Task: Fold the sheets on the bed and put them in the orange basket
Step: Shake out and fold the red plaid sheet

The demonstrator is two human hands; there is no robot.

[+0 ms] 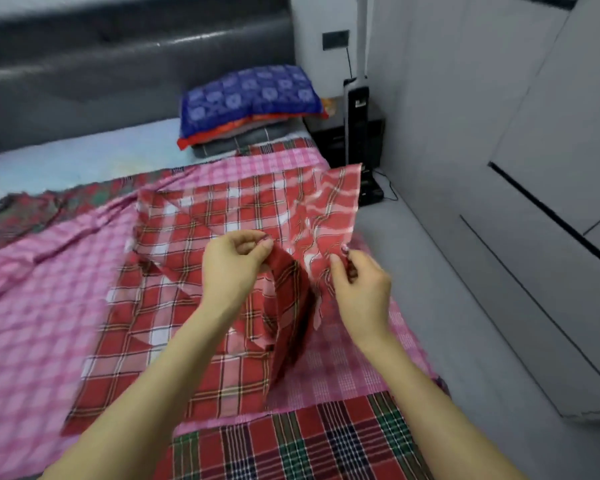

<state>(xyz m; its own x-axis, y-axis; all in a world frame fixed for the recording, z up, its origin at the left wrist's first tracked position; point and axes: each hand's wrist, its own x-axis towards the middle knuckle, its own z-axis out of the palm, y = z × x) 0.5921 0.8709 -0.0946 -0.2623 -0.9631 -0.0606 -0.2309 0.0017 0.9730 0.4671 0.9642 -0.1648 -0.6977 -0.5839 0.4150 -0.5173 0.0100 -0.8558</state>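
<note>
Dark red-and-green plaid cotton sheet (309,445) lies flat at the near edge of the bed (84,157), showing from beneath a pink checked sheet (32,323). On top, a thin red-and-white plaid sheet (194,237) is half lifted; the left hand (232,268) and right hand (357,285) each pinch its raised edge. It looks light, limp and easily creased, best taken at the corners. Grey floor (447,323) leaves free room on the right. A blue patterned pillow (253,95) sits far back. No orange basket shows.
</note>
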